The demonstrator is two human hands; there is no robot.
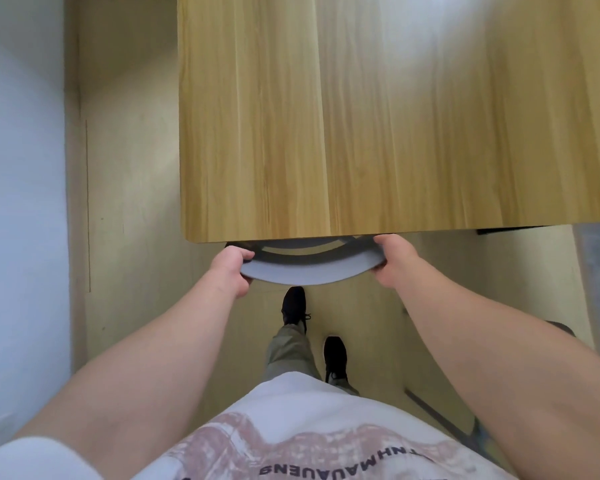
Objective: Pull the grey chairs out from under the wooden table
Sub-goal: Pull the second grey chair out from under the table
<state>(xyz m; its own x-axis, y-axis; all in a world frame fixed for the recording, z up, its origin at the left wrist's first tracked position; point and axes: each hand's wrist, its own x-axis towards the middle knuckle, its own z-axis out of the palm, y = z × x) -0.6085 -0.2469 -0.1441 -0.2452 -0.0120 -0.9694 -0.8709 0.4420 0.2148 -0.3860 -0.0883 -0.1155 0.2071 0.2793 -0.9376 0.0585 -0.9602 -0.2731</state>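
Pale wood grain fills the upper centre and right of the frame — the wooden table (378, 116), seen from directly above, its near edge running across the middle. Just below that edge we see the curved back of a grey chair (309, 270), most of the chair hidden under the tabletop. Our left hand (231, 270) wraps the left end of the backrest, fingers curled closed around it; our right hand (394, 259) grips the right end the same way. Both bare forearms reach up from the lower corners. Lower centre, a white printed shirt (302, 431), olive trousers and two black shoes (335, 356) stand on a yellowish floor (129, 202) — one foot ahead, near the chair. A white wall (18, 202) runs down the left side.
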